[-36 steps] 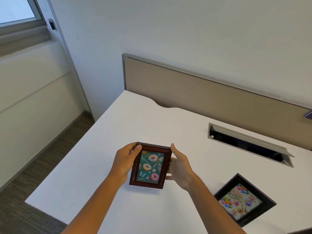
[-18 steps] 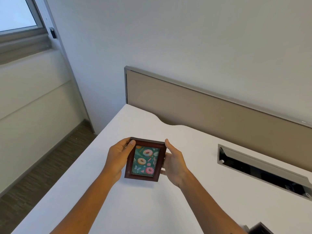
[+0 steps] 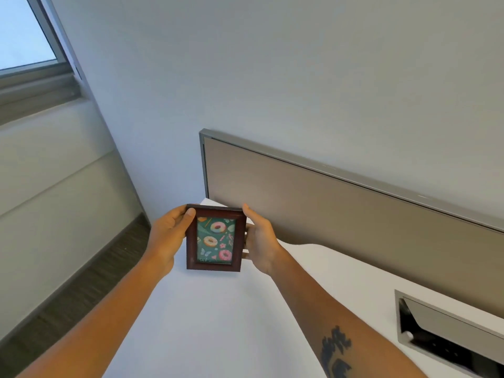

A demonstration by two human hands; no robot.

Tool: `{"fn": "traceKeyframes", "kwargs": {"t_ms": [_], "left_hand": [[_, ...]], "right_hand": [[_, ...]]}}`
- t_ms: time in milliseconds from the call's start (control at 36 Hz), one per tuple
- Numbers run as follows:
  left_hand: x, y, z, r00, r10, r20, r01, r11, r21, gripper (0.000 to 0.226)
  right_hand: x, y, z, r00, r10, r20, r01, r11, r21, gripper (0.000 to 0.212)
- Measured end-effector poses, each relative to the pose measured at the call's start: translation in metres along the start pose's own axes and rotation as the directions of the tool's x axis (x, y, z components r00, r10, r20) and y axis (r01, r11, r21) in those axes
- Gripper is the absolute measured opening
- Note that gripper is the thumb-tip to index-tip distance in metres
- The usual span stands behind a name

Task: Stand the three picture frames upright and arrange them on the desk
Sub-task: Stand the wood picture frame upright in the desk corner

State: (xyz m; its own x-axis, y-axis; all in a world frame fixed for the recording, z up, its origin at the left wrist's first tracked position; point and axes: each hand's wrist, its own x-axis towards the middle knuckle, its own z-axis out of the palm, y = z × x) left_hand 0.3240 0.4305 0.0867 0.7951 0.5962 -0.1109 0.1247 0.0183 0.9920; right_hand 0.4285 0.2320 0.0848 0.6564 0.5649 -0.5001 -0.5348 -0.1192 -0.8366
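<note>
A small dark brown picture frame [image 3: 216, 238] with a green donut picture stands nearly upright near the far left corner of the white desk [image 3: 218, 323]. My left hand [image 3: 170, 233] grips its left side, thumb on the front edge. On the frame's right side is my right hand [image 3: 259, 241], holding it with fingers behind. Whether the frame's bottom touches the desk I cannot tell. The other frames are out of view.
A tan partition panel [image 3: 341, 222] runs along the desk's far edge, just behind the frame. A grey cable tray opening [image 3: 447, 331] is set into the desk at the right. The desk's left edge drops to the floor [image 3: 90, 279]; a window [image 3: 24, 36] is upper left.
Both hands have carried the donut frame away from me toward the desk's far left corner and tilted it more upright. My view has lifted, so the black frame is no longer visible.
</note>
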Motion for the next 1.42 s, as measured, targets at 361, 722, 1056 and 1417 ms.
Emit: {"fn": "traceKeyframes", "kwargs": {"t_ms": [361,722,1056,1417], "left_hand": [[0.098,-0.023,0.000,1.000,-0.012,0.000,0.012,0.999,-0.035,0.031],[0.128,-0.038,0.002,0.999,-0.041,-0.008,0.041,0.999,-0.014,0.034],[0.117,-0.034,0.005,0.992,-0.120,-0.043,0.122,0.992,0.029,0.047],[-0.010,-0.080,0.001,0.978,-0.014,-0.207,0.134,0.805,0.578,0.088]], "right_hand": [[0.113,-0.023,0.002,0.998,-0.004,0.060,0.004,1.000,-0.007,0.067],[0.149,-0.025,-0.003,0.999,0.011,0.033,-0.009,0.997,-0.074,0.089],[0.135,-0.022,-0.005,0.999,0.051,0.018,-0.047,0.983,-0.180,0.104],[0.037,0.037,-0.041,0.848,-0.503,-0.169,0.073,0.426,-0.902,0.064]]}}
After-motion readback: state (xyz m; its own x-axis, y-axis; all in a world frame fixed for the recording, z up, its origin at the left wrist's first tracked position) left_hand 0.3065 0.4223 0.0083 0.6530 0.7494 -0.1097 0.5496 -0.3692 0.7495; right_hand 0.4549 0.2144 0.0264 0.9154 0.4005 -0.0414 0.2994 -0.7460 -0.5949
